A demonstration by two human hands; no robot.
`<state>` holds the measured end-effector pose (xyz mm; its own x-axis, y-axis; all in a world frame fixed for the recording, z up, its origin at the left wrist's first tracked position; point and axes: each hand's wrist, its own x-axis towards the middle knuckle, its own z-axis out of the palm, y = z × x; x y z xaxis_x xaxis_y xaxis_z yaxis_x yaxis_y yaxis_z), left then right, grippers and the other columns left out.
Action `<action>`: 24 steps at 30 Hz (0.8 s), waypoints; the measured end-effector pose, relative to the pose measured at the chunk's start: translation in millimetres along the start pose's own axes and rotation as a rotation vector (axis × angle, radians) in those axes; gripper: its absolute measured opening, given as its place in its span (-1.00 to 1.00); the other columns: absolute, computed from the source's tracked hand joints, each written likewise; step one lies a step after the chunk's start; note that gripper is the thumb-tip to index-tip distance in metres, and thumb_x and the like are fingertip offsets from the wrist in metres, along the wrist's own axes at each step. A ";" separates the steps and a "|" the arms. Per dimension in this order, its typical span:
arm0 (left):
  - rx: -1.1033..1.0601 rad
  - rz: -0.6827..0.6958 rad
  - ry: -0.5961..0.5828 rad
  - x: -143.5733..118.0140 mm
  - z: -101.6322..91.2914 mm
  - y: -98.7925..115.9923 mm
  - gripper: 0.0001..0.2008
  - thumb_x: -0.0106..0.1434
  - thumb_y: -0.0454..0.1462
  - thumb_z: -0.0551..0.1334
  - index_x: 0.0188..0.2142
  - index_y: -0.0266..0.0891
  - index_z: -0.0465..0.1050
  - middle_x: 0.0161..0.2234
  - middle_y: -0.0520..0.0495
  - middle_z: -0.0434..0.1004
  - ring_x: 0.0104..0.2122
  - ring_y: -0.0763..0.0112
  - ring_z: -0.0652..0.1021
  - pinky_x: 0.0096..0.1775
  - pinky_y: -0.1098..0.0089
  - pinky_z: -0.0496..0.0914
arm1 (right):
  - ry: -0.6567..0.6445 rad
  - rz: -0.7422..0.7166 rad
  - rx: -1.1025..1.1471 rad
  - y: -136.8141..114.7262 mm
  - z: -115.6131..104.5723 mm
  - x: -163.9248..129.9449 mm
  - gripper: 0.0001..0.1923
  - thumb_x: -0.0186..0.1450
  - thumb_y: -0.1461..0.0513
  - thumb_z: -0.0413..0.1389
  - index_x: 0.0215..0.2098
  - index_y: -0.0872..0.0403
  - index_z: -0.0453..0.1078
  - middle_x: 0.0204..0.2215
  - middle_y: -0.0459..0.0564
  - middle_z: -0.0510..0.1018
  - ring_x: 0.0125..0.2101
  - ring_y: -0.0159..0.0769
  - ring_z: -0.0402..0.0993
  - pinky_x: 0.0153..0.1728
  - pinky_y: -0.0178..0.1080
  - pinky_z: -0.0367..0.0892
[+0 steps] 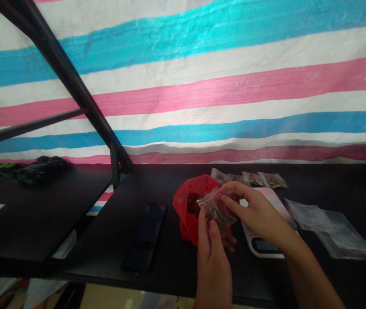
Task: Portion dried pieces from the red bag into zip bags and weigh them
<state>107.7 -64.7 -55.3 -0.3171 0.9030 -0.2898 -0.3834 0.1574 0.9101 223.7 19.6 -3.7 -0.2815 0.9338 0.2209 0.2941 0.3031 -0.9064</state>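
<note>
Between my two hands is a small clear zip bag [219,214] with small brownish pieces inside. My left hand [213,253] grips its lower left side between thumb and fingers. My right hand [250,210] pinches the top edge with thumb and forefinger. Behind the bag stands a red plastic bag [184,214], open at the top, with dark reddish contents partly hidden. Close to my right hand, partly under it, is a white kitchen scale [271,195] with a dark display at its front.
Several filled zip bags [271,180] lie at the back of the black table [170,274]. Flat clear bags [340,234] are stacked on the right. A dark phone [146,238] lies on the left. Beyond a black frame post [73,81], another table holds a dark bundle [43,169].
</note>
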 end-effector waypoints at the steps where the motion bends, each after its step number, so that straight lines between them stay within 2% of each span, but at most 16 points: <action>1: 0.097 0.054 0.007 -1.2 -2.0 -1.4 -0.33 0.47 0.06 0.19 0.44 -0.16 0.23 -0.15 -0.16 0.71 -0.31 0.24 0.68 -0.22 0.27 0.57 | 0.022 -0.004 0.040 -1.0 -1.2 -0.1 -0.83 0.38 0.13 0.19 -0.10 0.00 0.52 -0.27 -0.05 0.73 -0.28 -0.23 0.66 -0.25 -0.24 0.51; 3: 0.253 0.184 0.024 -0.7 -4.1 -3.2 -0.42 0.50 0.05 0.15 0.39 -0.12 0.34 0.08 -0.22 0.66 -0.03 0.15 0.68 0.04 0.19 0.55 | 0.046 -0.006 0.107 -2.8 -3.8 -0.6 -0.79 0.37 0.12 0.23 -0.06 0.00 0.48 -0.30 -0.06 0.72 -0.31 -0.25 0.65 -0.28 -0.26 0.50; 5: 0.350 0.312 0.024 2.6 -3.1 -2.7 -0.51 0.53 0.00 0.11 0.33 -0.10 0.42 0.28 -0.20 0.53 0.27 0.10 0.52 0.30 0.12 0.39 | 0.046 -0.012 0.149 -4.0 -8.6 -1.7 -0.80 0.37 0.10 0.24 -0.11 0.01 0.50 -0.31 -0.06 0.71 -0.32 -0.26 0.65 -0.29 -0.27 0.50; 7: 0.417 0.410 -0.007 6.3 0.3 0.4 -0.55 0.56 -0.07 0.07 0.32 -0.09 0.43 0.35 -0.20 0.45 0.37 0.09 0.42 0.37 0.06 0.28 | 0.068 -0.032 0.158 -4.1 -17.8 -3.7 -0.81 0.36 0.07 0.26 -0.20 0.02 0.54 -0.32 -0.05 0.70 -0.30 -0.26 0.64 -0.25 -0.28 0.49; 10: 0.477 0.539 -0.033 8.1 5.5 6.5 -0.57 0.59 -0.15 0.04 0.35 -0.08 0.36 0.27 -0.22 0.50 0.27 0.12 0.50 0.29 0.07 0.36 | 0.148 -0.008 0.138 1.1 -40.9 -8.7 -0.75 0.31 0.02 0.31 -0.26 0.02 0.56 -0.33 -0.03 0.70 -0.29 -0.23 0.63 -0.21 -0.26 0.48; 12: 0.502 0.609 -0.018 7.0 6.8 8.6 -0.61 0.59 -0.19 0.05 0.32 -0.06 0.38 0.20 -0.21 0.53 0.20 0.15 0.53 0.24 0.11 0.38 | 0.197 0.076 0.076 11.1 -59.9 -12.5 -0.71 0.28 -0.03 0.30 -0.27 0.03 0.57 -0.35 -0.01 0.70 -0.31 -0.20 0.62 -0.24 -0.24 0.47; 16: 0.569 0.744 -0.045 5.1 4.3 5.1 -0.68 0.57 -0.26 0.09 0.23 -0.06 0.44 0.14 -0.18 0.55 0.12 0.18 0.57 0.16 0.17 0.42 | 0.309 0.274 -0.255 46.0 -92.0 -18.2 -0.75 0.23 0.02 0.23 -0.40 0.01 0.59 -0.43 0.02 0.69 -0.37 -0.10 0.61 -0.27 -0.15 0.45; 19: 0.618 0.824 -0.039 5.3 0.3 0.9 -0.67 0.56 -0.29 0.09 0.24 -0.08 0.41 0.14 -0.19 0.53 0.12 0.17 0.55 0.14 0.17 0.42 | 0.400 0.324 -0.425 70.4 -103.5 -19.6 -0.80 0.18 0.07 0.20 -0.45 -0.01 0.58 -0.44 0.02 0.69 -0.36 -0.07 0.62 -0.23 -0.12 0.44; 24: 0.718 0.962 -0.044 8.5 -9.9 1.2 -0.66 0.52 -0.35 0.12 0.22 -0.10 0.41 0.10 -0.17 0.53 0.07 0.20 0.57 0.09 0.24 0.46 | 0.491 0.310 -0.463 82.6 -108.4 -19.8 -0.61 0.23 0.01 0.15 -0.20 0.07 0.67 -0.32 0.10 0.71 -0.29 -0.04 0.62 -0.15 -0.07 0.44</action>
<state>95.9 -60.8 -59.6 -0.1730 0.7833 0.5971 0.5693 -0.4151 0.7096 352.6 46.8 -43.9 0.2855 0.9343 0.2134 0.6793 -0.0403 -0.7327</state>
